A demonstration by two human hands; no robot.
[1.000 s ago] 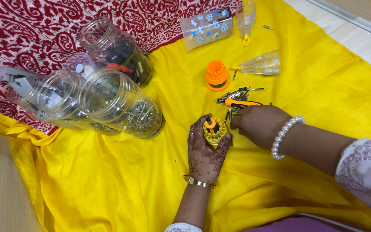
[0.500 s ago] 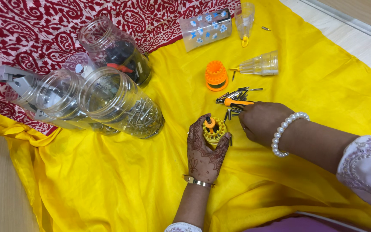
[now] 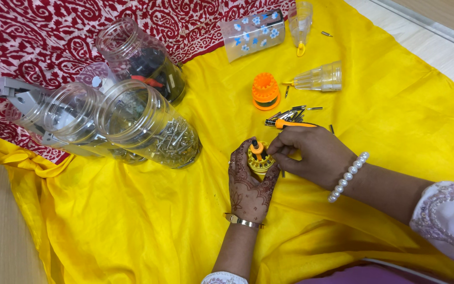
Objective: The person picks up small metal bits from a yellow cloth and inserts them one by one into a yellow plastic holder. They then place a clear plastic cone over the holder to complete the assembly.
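Note:
My left hand [image 3: 249, 184] cups a small round yellow bit holder [image 3: 259, 160] with an orange peg standing in its middle, just above the yellow cloth. My right hand [image 3: 311, 155] rests right beside it, thumb and forefinger pinched at the holder's top right rim; what they pinch is too small to tell. Just beyond my right hand lies an orange-handled tool [image 3: 290, 122] with several thin metal bits fanned out next to it.
An orange ribbed cap [image 3: 265, 91] and two clear plastic covers [image 3: 319, 79] lie farther up the yellow cloth [image 3: 132, 221]. Three clear jars lie on their sides at left, one holding screws [image 3: 151, 126]. A flowered clear box [image 3: 253, 34] sits on the red patterned cloth's edge.
My right hand has shifted slightly left, its fingertips now at the rim of the yellow holder. My left hand and the holder have stayed put.

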